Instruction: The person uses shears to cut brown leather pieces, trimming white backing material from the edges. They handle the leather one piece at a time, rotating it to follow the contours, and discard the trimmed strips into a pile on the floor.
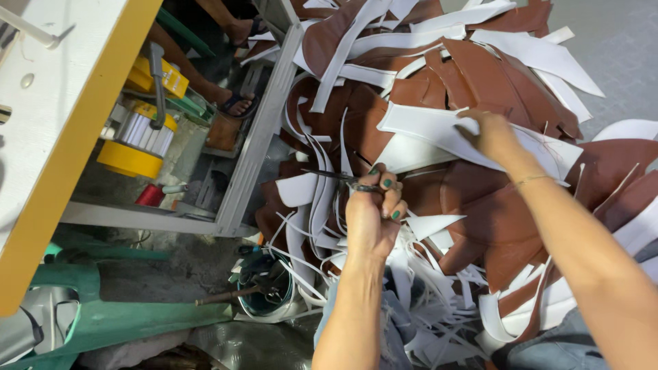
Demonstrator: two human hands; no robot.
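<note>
My left hand (371, 214), with green-painted nails, is closed around the handles of a pair of dark scissors (337, 178) whose blades point left over the heap. My right hand (489, 133) reaches forward and pinches the edge of a large white-backed leather piece (425, 129) that lies on top of a pile of brown and white leather offcuts (480, 75). Thin white trimmed strips (439, 301) lie in a tangle over my lap, below both hands.
A grey metal table frame (264, 116) with a yellow-edged white top (48, 151) stands at left, a yellow motor (140, 140) beneath it. Another person's sandalled feet (236, 103) rest under the table. A small bucket with a rod (264, 291) sits on the floor.
</note>
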